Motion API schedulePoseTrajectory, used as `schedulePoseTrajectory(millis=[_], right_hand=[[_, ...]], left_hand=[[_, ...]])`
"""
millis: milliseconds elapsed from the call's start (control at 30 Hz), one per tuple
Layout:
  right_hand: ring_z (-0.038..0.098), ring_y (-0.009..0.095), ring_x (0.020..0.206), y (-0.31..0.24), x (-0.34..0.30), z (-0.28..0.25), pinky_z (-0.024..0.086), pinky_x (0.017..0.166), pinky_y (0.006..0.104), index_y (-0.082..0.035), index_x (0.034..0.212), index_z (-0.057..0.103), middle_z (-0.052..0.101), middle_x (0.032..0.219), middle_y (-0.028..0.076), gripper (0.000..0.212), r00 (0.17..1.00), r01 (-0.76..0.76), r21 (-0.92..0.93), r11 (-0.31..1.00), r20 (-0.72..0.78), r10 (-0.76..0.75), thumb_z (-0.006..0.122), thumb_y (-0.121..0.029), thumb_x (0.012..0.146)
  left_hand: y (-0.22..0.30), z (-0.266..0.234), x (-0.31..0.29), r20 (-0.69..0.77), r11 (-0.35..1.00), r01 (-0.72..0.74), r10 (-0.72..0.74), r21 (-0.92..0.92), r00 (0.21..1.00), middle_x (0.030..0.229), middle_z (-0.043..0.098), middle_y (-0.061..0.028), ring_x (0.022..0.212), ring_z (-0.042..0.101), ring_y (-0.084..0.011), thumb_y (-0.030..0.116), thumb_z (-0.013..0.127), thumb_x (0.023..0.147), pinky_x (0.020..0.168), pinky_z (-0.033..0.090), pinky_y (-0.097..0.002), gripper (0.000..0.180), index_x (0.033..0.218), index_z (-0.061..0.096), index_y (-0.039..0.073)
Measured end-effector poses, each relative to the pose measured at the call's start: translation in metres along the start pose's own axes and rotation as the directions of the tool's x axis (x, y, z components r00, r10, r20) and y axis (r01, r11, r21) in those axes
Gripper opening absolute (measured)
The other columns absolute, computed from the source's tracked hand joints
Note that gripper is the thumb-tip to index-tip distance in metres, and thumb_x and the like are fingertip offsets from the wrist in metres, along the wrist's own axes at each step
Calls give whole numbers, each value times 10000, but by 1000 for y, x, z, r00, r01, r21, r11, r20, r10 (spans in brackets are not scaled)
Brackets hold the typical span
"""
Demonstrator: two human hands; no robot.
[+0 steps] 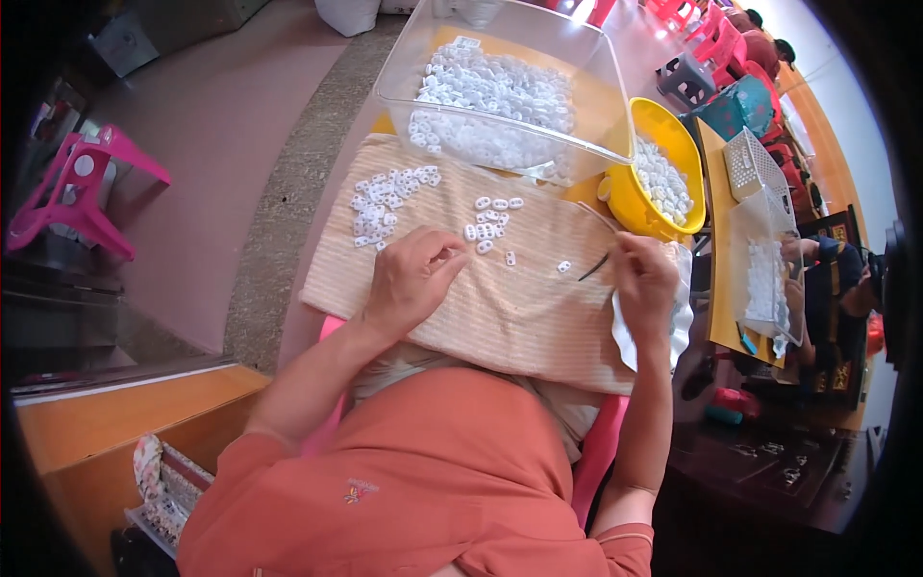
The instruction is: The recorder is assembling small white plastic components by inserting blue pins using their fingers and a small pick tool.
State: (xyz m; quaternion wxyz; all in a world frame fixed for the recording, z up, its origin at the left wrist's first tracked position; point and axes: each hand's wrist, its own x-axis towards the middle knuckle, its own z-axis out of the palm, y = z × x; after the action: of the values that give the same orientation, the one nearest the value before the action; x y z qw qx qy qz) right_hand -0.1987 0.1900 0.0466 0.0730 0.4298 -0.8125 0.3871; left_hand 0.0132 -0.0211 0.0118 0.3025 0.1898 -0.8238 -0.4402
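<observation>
My left hand (pixel 415 277) is over the beige ribbed towel (pixel 461 327), thumb and fingertips drawn together; anything between them is too small to see. Just past its fingertips lies a small group of white plastic pieces (pixel 486 231), oval with two dark holes each. A larger cluster of the same pieces (pixel 373 207) is spread farther left. My right hand (pixel 644 279) is closed around a thin tool whose kind I cannot make out; a slim dark tip (pixel 594 267) and a pale thin length (pixel 596 215) stick out. One lone white piece (pixel 564 266) lies left of that tip.
A clear plastic bin (pixel 601 144) of white pieces stands at the towel's far edge. Right of it is a yellow basin (pixel 692 159) with more. A silvery crinkled sheet (pixel 681 332) lies under my right hand. Another person (pixel 836 279) sits at right beside a white basket (pixel 755 163).
</observation>
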Motion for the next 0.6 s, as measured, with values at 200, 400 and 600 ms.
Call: schedulePoseTrajectory(millis=[200,400,600], right_hand=[[652,287,750,-49,1,51,513,676,357,-49,945,687,665,896,117,152,937,-114,63,992,339,86,668,-122,813],[638,256,681,-48,2,66,499,658,336,-4,952,680,663,879,116,179,923,7,30,1000,385,-18,673,-113,811],[645,304,815,-52,-2,53,498,733,385,-30,956,690,659,911,122,180,910,-118,-25,993,398,118,643,-139,820]], left_hand=[[-7,-1,-2,-55,996,-33,37,80,998,824,646,-116,745,649,-269,74,688,788,644,511,-348,108,877,647,29],[-6,-7,2,-24,969,-97,105,229,994,898,645,-110,826,636,-292,82,684,781,701,513,-372,155,923,645,33],[-12,-4,1,53,942,-196,188,273,981,941,641,-119,876,623,-310,85,680,777,752,506,-392,190,958,645,40]])
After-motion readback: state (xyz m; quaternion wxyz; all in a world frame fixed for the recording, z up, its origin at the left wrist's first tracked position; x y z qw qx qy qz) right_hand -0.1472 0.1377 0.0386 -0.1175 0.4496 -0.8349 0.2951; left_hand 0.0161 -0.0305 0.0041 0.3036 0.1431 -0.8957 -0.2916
